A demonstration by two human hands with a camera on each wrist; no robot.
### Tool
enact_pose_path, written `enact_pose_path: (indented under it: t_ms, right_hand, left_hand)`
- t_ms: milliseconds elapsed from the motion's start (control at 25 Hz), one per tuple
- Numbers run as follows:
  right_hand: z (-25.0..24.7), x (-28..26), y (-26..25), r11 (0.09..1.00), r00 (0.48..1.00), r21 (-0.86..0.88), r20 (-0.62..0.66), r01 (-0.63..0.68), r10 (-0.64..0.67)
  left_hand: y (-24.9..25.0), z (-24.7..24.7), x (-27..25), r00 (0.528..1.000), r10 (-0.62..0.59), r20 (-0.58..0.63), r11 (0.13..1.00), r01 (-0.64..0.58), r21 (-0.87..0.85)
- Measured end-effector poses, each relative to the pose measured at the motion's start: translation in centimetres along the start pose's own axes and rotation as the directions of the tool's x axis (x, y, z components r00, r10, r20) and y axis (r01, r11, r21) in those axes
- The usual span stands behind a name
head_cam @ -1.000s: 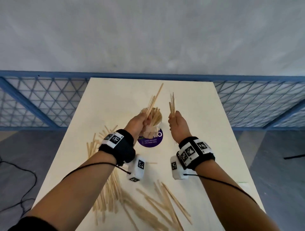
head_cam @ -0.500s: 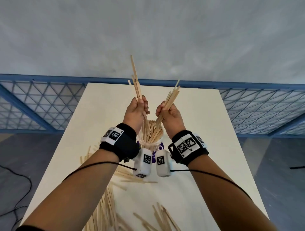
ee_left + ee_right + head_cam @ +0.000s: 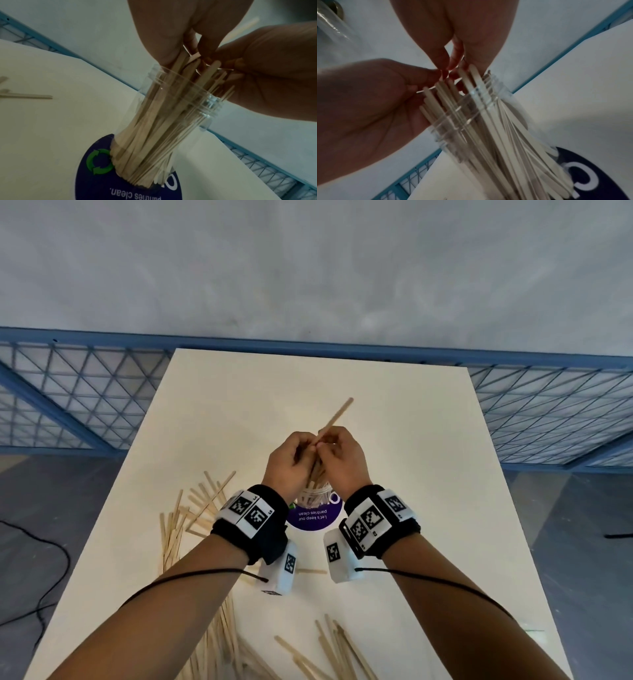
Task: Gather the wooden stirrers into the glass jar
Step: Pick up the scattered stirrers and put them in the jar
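The glass jar (image 3: 313,498) stands on a purple round sticker (image 3: 313,518) mid-table, packed with wooden stirrers (image 3: 154,135). Both hands meet right above its mouth. My left hand (image 3: 306,451) curls its fingers round the tops of the stirrers (image 3: 181,62) standing in the jar (image 3: 180,97). My right hand (image 3: 329,448) pinches a single stirrer (image 3: 337,417) that slants up and away between the hands. The right wrist view shows the right hand (image 3: 452,63) and left hand (image 3: 428,78) touching at the jar's rim (image 3: 471,112).
Loose stirrers lie on the pale table (image 3: 394,440): a scatter at the left (image 3: 191,515), a pile under my left forearm (image 3: 222,645), more near the front edge (image 3: 335,652). A blue mesh fence (image 3: 85,392) runs behind the table.
Both hands came down from holding raised bundles to the jar's mouth. The bundles now stand in the jar, and only one stirrer still sticks up between the hands.
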State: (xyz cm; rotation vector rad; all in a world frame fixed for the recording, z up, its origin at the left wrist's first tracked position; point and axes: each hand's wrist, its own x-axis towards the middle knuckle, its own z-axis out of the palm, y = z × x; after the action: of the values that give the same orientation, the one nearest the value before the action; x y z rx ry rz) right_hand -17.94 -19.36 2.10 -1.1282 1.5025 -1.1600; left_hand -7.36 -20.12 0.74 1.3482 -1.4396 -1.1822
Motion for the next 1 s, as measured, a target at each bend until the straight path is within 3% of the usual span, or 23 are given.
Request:
enact_pose_path:
  t_ms: [120,240,360,480,560,640,800,920,1000]
  right_hand:
    - [0.0,0.0,-0.4,0.997,0.999,0.073,-0.024,0.037,-0.036]
    - [0.1,0.2,-0.7,0.99,0.995,0.114,-0.06,0.085,-0.079]
    - [-0.1,0.7,-0.2,0.992,0.993,-0.1,-0.073,0.083,-0.09]
    - [-0.1,0.3,0.9,0.907,0.991,-0.4,0.039,0.13,-0.125]
    - [0.1,-0.1,1.4,0.861,0.977,-0.462,0.105,0.212,-0.185]
    - [0.3,-0.4,1.6,0.885,0.976,-0.412,0.097,0.218,-0.195]
    - [-0.1,-0.8,1.7,0.912,0.979,-0.361,0.011,0.194,-0.203]
    - [-0.4,-0.6,2.1,0.945,0.989,-0.298,-0.02,0.133,-0.146]
    - [-0.5,-0.3,2.5,0.953,0.99,-0.28,-0.042,0.116,-0.133]
  left_hand:
    - [0.3,0.1,0.2,0.998,0.058,-0.019,0.993,-0.055,0.108]
    - [0.4,0.1,0.0,0.996,0.064,0.06,0.972,-0.076,0.221]
    - [0.3,0.3,-0.1,0.99,0.059,0.126,0.954,-0.093,0.284]
    - [0.3,0.1,-0.2,0.985,0.109,0.132,0.94,-0.146,0.308]
    - [0.1,-0.3,-0.4,0.972,0.218,0.089,0.884,-0.235,0.403]
    - [-0.7,-1.0,-0.6,0.956,0.292,0.035,0.81,-0.266,0.522]
    - [-1.0,-2.3,-1.0,0.989,0.133,-0.066,0.862,-0.083,0.5]
    - [-0.2,-2.3,-0.9,1.0,-0.017,-0.025,0.893,0.026,0.449]
    - [0.3,-1.8,-0.8,0.999,-0.045,0.019,0.919,0.034,0.392]
